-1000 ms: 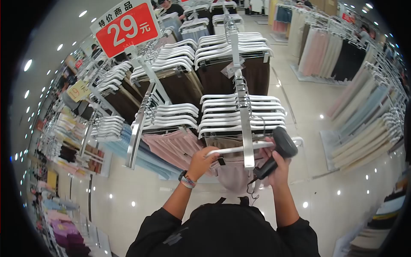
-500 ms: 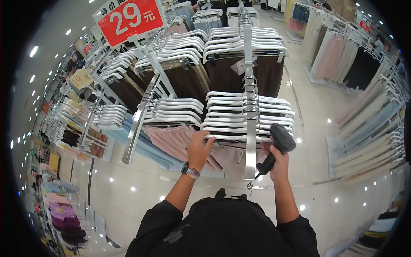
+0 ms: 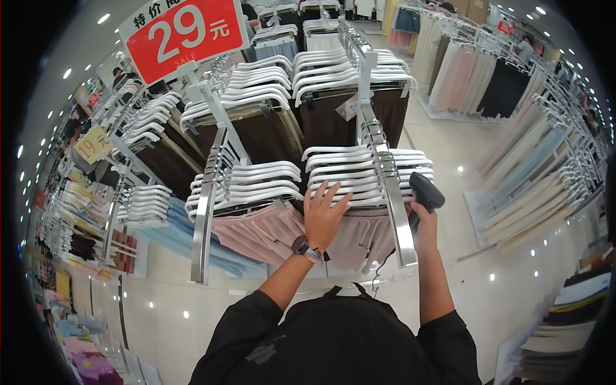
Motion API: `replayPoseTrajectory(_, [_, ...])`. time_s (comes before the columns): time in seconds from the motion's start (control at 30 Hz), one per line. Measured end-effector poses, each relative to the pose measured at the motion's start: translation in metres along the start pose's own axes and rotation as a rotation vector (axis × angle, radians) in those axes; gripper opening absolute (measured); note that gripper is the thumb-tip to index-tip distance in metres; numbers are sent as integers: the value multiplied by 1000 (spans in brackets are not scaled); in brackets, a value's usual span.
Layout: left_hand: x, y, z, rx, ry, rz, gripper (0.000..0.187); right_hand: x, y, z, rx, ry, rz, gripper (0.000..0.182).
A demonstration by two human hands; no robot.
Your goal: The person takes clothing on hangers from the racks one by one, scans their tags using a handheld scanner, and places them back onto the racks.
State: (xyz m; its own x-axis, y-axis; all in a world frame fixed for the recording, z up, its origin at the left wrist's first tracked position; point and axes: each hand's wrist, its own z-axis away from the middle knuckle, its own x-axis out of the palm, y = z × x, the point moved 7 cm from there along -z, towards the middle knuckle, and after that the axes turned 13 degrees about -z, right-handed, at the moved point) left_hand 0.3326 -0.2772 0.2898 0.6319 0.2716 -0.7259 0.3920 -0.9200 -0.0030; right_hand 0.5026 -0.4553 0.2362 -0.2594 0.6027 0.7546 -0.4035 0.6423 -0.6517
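Note:
My left hand [image 3: 325,217] lies with fingers spread over the front white hangers [image 3: 350,181] of the middle rack, a watch on its wrist. Below those hangers hang pale pink garments [image 3: 364,236] with drawstrings. On the right of the metal rail [image 3: 402,239], my right hand [image 3: 425,224] grips a black handheld barcode scanner [image 3: 428,190] by its handle. The scanner's head points up beside the hanger ends, and its thin cord [image 3: 378,269] hangs down in front of me. Part of the handle is hidden by my fingers and the rail.
A second rail [image 3: 204,244] juts toward me at left, carrying hangers with pink garments [image 3: 256,231]. Above it stands a red 29 sale sign [image 3: 186,40]. Dark brown garments [image 3: 333,125] hang behind. More clothes racks [image 3: 478,83] line the right, across the tiled floor.
My left hand has moved right and spread its fingers over the hangers. The scanner stays in my right hand, now more upright. The view has shifted, bringing the racks slightly lower.

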Motion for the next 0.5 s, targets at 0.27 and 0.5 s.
replayPoseTrajectory(0.27, [-7, 7, 13, -24, -25, 70, 27, 3, -10, 7, 10, 41, 152, 29])
replayPoseTrajectory(0.5, [-13, 10, 16, 24, -68, 74, 33, 3, -9, 4, 50, 20, 196, 29])
